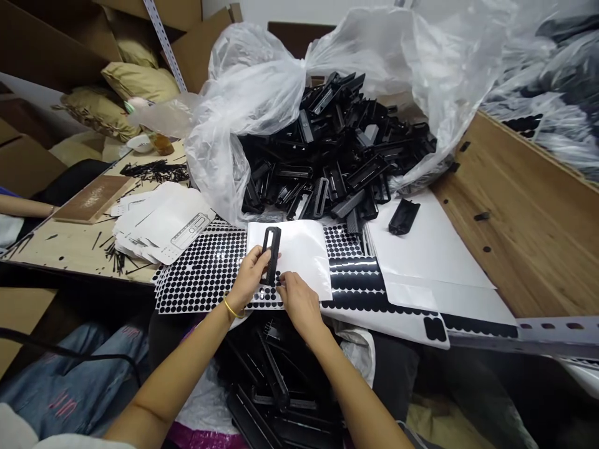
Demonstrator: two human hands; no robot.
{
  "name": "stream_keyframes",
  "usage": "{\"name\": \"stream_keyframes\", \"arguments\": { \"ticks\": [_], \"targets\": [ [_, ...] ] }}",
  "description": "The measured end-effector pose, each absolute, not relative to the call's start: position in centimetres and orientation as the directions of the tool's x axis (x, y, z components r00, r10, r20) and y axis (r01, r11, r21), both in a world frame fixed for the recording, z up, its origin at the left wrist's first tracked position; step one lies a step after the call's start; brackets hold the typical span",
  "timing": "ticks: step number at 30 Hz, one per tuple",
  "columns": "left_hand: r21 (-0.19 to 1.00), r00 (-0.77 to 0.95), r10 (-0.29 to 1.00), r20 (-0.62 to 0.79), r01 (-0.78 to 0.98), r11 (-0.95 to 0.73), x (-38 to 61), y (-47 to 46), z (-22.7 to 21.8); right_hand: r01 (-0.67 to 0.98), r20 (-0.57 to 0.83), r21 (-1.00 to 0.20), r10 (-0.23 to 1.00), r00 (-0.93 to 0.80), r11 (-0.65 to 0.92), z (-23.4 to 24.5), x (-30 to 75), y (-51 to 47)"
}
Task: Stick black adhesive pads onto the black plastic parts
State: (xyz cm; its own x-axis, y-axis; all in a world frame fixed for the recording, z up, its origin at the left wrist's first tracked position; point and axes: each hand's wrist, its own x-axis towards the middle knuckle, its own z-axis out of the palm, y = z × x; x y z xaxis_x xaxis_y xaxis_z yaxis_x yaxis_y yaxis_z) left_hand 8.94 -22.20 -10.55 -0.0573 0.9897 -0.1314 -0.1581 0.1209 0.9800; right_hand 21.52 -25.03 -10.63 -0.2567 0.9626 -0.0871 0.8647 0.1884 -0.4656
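My left hand [247,278] grips a black rectangular plastic housing [272,249] with a white strip inside, held upright over a white sheet [302,249]. Just right of its lower end is my right hand [302,305], fingertips pinched close together over the dotted sheet; whatever they hold is too small to make out. Under both hands spread sheets of round black stickers [201,271]. Behind them, a heap of similar black housings [337,149] spills from a clear plastic bag [253,81]. More long black parts [271,380] lie in a bag below my hands.
White printed cards [163,221] are piled at left, near thin black strips [156,171] and a brown board [93,199]. Another person's arm [28,206] rests at the left edge. On the right are white sheets [430,249], a single black housing [404,216] and a wooden panel [524,231].
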Motion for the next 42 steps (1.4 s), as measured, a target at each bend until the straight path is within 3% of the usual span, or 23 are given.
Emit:
{"name": "stream_keyframes", "arguments": {
  "ticks": [2,4,9,11,14,25,35,42],
  "targets": [
    [0.932,-0.044,0.973,-0.226,-0.299,0.203,9.2,-22.7,-11.3,0.847,-0.103,-0.508,0.964,-0.244,0.160,-10.5,21.7,-25.0],
    [0.922,-0.049,0.970,-0.238,-0.326,0.209,9.3,-22.9,-11.5,0.787,-0.103,-0.605,0.968,-0.230,0.123,-10.5,22.0,-25.0],
    [0.843,0.079,0.961,-0.266,-0.464,0.272,9.8,-24.0,-10.6,0.326,-0.025,-0.945,0.994,-0.104,0.010,-10.0,23.1,-25.8],
    [0.793,0.174,0.940,-0.294,-0.505,0.342,10.3,-24.7,-10.0,0.173,-0.015,-0.985,0.999,-0.032,-0.009,-9.5,23.4,-26.3],
    [0.752,0.243,0.919,-0.310,-0.529,0.393,11.3,-25.9,-9.4,0.086,-0.036,-0.996,0.999,0.014,-0.038,-8.9,23.7,-26.7],
    [0.725,0.224,0.915,-0.335,-0.559,0.403,12.6,-27.2,-8.6,0.268,0.037,-0.963,0.995,0.095,0.011,-8.6,23.6,-27.5],
    [0.867,0.201,0.953,-0.226,-0.404,0.291,12.6,-27.4,-9.0,0.498,0.198,-0.854,0.979,0.040,0.152,-8.5,23.7,-28.0],
    [0.791,0.323,0.876,-0.358,-0.394,0.468,12.2,-27.3,-8.8,0.693,0.331,-0.716,0.916,0.228,0.086,-8.4,29.8,-29.7]
  ]
}}
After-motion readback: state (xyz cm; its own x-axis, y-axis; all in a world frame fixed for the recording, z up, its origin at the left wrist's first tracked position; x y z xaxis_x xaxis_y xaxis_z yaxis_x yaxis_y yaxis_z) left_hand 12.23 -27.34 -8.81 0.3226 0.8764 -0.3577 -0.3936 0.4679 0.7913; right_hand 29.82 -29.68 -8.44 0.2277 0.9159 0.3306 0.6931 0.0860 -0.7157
